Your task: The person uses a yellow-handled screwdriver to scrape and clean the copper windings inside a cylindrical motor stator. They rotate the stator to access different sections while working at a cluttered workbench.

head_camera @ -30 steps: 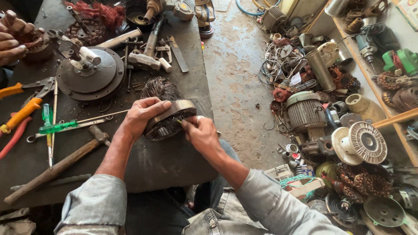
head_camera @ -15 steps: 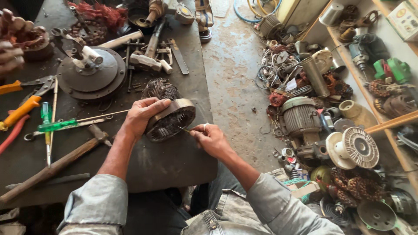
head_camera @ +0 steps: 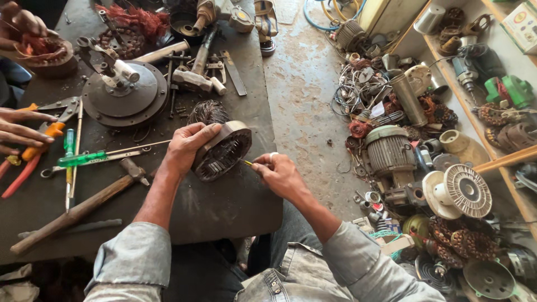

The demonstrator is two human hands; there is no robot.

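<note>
A round grey metal motor ring with slots inside (head_camera: 222, 151) is held up on its edge on the dark bench (head_camera: 224, 207), near the bench's right side. The ring is tipped, so its open face points down and toward the person, and the line through its hole runs the same way. The left hand (head_camera: 187, 146) is wrapped over the top and left side of the ring, and its grip is clenched on it. The right hand (head_camera: 279, 174) is just to the right of the ring, with its fingers pinched on a thin tool with a yellow tip (head_camera: 246, 163). The tool lies almost flat and its tip points left, into the slots of the ring. A clump of dark thin wire (head_camera: 208, 112) lies on the bench just behind the ring. A wooden-handled hammer (head_camera: 84, 207) and a green-handled screwdriver (head_camera: 95, 157) lie to the left. A round wooden bowl (head_camera: 47, 59) at the far left corner has reddish wire in it, and another person's hand (head_camera: 22, 22) is over it. On the right, a wooden shelf (head_camera: 475, 84) is filled with motor parts and coils.
</note>
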